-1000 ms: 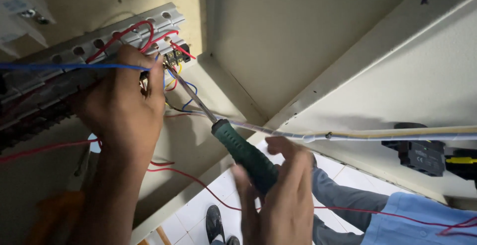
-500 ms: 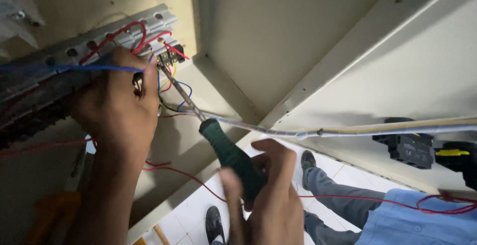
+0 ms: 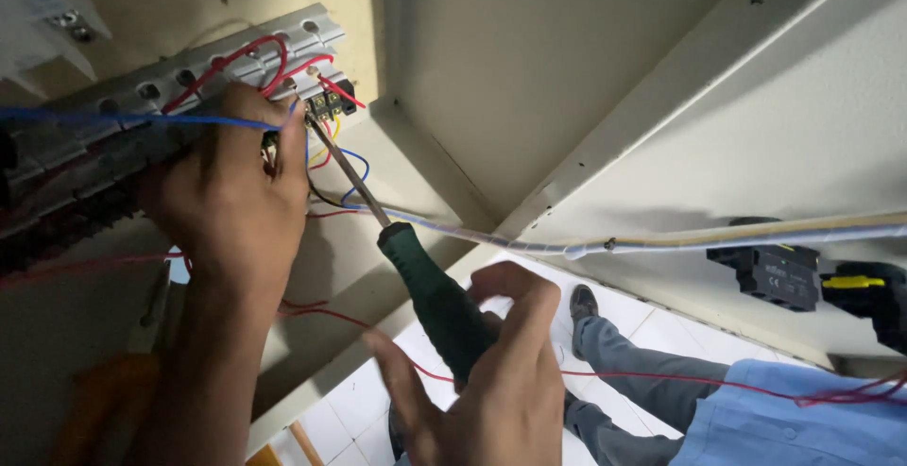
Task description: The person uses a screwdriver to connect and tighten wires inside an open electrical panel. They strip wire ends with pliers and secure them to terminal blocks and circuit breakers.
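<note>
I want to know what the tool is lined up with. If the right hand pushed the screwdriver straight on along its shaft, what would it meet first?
The right hand aims the screwdriver up-left. Its tip seems already at the small black terminal block on the perforated rail, beside the left hand. Depth is hard to judge.

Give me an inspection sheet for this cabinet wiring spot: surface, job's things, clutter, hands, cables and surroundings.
Surface: inside of a beige metal cabinet with a perforated mounting rail at upper left.
Job's things: green-handled screwdriver, its tip at the small terminal block on the rail's end.
Clutter: nothing seen loose; a black switch block sits on the open door panel.
Hands: left hand presses on the wires by the rail; right hand holds the screwdriver handle with fingers partly spread.
Cables: red wires loop over the rail, a blue wire crosses the left hand, a wrapped cable bundle runs right.
Surroundings: white tiled floor below, legs of another person in grey trousers.
</note>
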